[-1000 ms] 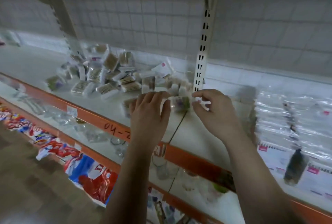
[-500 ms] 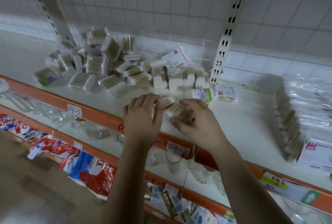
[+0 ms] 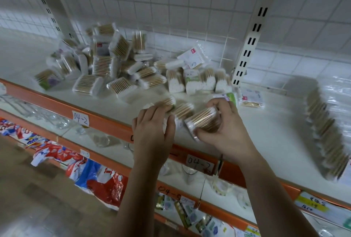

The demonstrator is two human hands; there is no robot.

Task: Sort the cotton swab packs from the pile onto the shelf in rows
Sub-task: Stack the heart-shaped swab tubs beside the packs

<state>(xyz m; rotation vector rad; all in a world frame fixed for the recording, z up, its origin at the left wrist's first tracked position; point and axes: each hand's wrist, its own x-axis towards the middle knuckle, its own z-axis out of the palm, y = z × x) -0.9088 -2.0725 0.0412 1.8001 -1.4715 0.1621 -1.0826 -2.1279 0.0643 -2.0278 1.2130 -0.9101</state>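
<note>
Past the loose pile (image 3: 106,65) at left, the left hand (image 3: 152,125) curls its grip over a flat pack (image 3: 166,103) on the shelf (image 3: 275,122). The right hand (image 3: 224,130) pinches a slanted pack (image 3: 203,121), long axis rising rightward, nearer the standing row (image 3: 326,132) well apart at right.

Dim, greyish light spreading evenly, a soft shadow falling behind the row (image 3: 326,132), motion blur smearing row and pile (image 3: 106,65), wide-angle lens bending uprights (image 3: 254,28).
</note>
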